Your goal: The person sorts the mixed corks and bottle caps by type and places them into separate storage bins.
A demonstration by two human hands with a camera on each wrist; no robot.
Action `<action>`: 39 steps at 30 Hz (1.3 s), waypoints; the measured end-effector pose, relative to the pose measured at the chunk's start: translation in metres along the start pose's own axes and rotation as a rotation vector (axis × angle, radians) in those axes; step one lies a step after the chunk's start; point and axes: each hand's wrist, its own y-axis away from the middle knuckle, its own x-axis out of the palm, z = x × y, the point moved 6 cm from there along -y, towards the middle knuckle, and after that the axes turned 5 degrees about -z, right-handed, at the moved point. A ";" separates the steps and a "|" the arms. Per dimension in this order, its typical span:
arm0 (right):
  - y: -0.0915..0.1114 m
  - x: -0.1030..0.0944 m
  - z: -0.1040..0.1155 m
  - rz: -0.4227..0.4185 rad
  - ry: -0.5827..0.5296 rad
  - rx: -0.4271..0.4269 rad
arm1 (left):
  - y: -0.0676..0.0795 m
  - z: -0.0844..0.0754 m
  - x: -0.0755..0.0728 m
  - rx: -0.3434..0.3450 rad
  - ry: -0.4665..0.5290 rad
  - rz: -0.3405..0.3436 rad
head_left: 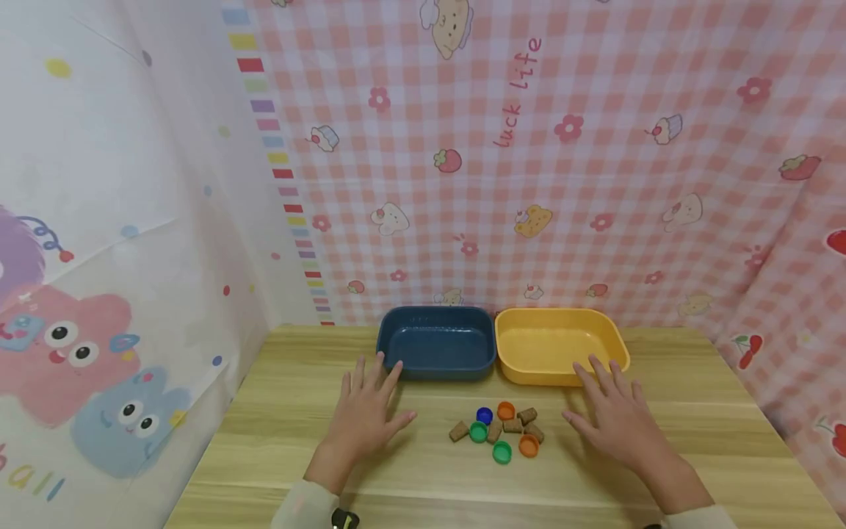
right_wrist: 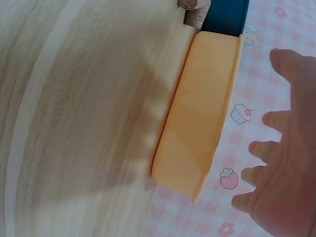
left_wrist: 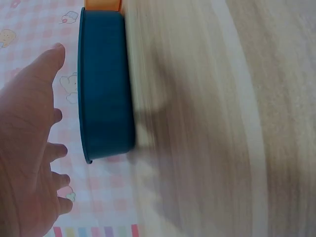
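Observation:
My left hand hovers over the table with its fingers spread, in front of the dark blue bin. My right hand is spread the same way before the yellow bin. Neither holds anything. Between them lies a small group of bottle caps and corks: a blue cap, two green caps, two orange caps and several brown corks. In the left wrist view the hand is seen beside the blue bin; the right wrist view shows the other hand by the yellow bin.
Both bins stand side by side at the back edge of the wooden table. Behind them hangs a pink checked cloth, and a white printed cloth hangs at the left.

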 end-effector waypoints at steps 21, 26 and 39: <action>-0.007 -0.002 0.011 -0.073 0.027 -0.164 | -0.021 -0.006 -0.006 0.082 -0.018 0.007; -0.010 0.000 0.017 -0.075 0.006 -0.200 | -0.029 -0.006 -0.006 0.109 -0.023 0.003; -0.010 0.013 0.027 -0.058 -0.010 -0.303 | -0.050 -0.008 0.002 0.176 -0.047 0.034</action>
